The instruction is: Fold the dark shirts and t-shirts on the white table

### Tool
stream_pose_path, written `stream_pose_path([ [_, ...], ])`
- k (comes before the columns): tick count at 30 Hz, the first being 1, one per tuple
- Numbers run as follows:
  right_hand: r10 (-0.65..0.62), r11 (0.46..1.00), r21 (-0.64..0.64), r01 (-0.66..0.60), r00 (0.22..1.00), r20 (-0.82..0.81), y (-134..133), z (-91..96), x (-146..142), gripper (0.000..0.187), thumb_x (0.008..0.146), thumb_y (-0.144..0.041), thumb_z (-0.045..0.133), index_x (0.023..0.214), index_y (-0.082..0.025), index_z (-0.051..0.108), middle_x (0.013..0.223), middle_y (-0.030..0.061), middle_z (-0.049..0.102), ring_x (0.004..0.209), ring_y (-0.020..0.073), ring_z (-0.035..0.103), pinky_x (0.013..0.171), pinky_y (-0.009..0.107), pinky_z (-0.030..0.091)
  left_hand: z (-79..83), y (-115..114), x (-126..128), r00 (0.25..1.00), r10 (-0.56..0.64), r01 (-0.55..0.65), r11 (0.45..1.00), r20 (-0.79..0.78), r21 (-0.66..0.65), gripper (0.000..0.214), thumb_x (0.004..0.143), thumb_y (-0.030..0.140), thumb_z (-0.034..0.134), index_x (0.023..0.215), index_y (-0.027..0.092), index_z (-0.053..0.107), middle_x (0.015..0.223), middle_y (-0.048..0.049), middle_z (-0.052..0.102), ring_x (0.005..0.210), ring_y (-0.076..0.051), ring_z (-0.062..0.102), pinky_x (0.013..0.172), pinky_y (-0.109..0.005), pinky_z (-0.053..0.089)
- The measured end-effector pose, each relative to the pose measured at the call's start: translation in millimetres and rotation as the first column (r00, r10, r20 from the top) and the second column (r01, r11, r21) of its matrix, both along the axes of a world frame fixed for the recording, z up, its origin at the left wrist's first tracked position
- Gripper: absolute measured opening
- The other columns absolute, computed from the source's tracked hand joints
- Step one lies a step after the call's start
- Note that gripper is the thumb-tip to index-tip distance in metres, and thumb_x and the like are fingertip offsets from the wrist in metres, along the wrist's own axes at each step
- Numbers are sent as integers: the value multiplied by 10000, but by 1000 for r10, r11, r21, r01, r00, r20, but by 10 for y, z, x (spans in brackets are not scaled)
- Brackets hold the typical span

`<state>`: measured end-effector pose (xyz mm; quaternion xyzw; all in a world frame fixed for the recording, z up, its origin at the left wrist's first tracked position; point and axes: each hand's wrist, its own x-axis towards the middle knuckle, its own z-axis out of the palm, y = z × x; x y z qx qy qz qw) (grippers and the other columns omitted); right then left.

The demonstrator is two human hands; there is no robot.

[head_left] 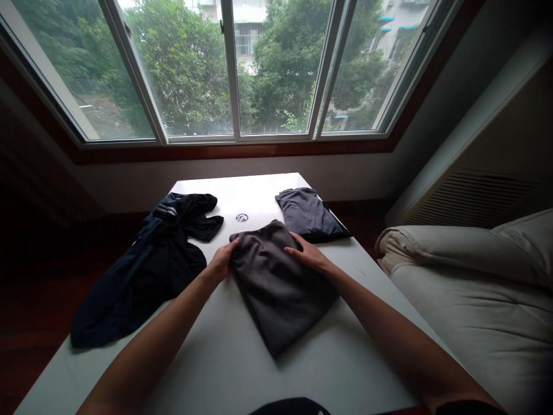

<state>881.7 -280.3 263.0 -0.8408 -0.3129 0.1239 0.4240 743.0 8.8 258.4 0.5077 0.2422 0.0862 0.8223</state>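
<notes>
A folded dark grey-brown garment (280, 288) lies in the middle of the white table (207, 357), one corner pointing toward me. At its far left corner my left hand (222, 259) grips the edge, the fingers partly hidden by the cloth. My right hand (306, 253) holds the far right side, with the thumb on top and the other fingers along the edge. Just beyond the right hand rests a folded grey garment (305, 210) with a darker border. Whether the cloth under my hands is trousers or a top, I cannot tell.
Dark navy and black clothes (147, 271) lie loosely spread along the table's left side. A small round mark (242, 218) shows on the tabletop. To the right stands a cream padded sofa (470, 276). Behind the table is a wide window (233, 86).
</notes>
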Motion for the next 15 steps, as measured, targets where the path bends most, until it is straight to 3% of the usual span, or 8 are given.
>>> stream_pose_path([
  [2, 11, 999, -47, -9, 999, 34, 46, 21, 20, 881, 840, -591, 752, 1592, -288, 407, 1423, 123, 614, 1277, 383, 599, 1107, 505, 461, -50, 15, -6, 999, -44, 44, 999, 6, 2, 385, 774, 322, 856, 1075, 124, 721, 1042, -117, 776, 886, -206, 736, 783, -277, 582],
  [5, 47, 994, -101, -31, 986, 161, 122, 22, 37, 954, 813, -454, 811, 1632, -306, 345, 1369, 123, 616, 1223, 369, 622, 1101, 479, 461, -112, 18, 42, 999, 12, -12, 1000, 44, 9, 361, 821, 266, 784, 1148, 154, 683, 1075, -91, 763, 897, -187, 724, 811, -276, 580],
  [9, 103, 990, -116, -79, 971, 217, 187, -49, 158, 758, 896, -276, 679, 1603, -325, 411, 1291, 100, 644, 1142, 306, 659, 1087, 460, 473, -227, 36, 149, 994, 80, -83, 996, 70, 33, 356, 879, 242, 684, 1226, 202, 615, 1058, -55, 739, 871, -159, 707, 829, -280, 580],
  [12, 206, 978, -39, -203, 971, 119, 182, -90, 312, 557, 903, -248, 635, 1460, -275, 610, 1321, 84, 676, 1220, 294, 633, 1138, 461, 445, -319, 45, 178, 989, 144, -146, 986, 38, 75, 353, 916, 282, 656, 1253, 210, 579, 1114, -67, 719, 914, -158, 700, 891, -299, 573],
  [15, 268, 962, 53, -267, 963, -8, 155, -91, 399, 435, 907, -295, 641, 1335, -254, 708, 1345, 60, 694, 1282, 294, 614, 1185, 471, 407, -374, -4, 86, 983, 182, -179, 976, -7, 126, 442, 936, 366, 666, 1332, 220, 536, 1236, -108, 695, 1042, -196, 698, 968, -334, 555],
])
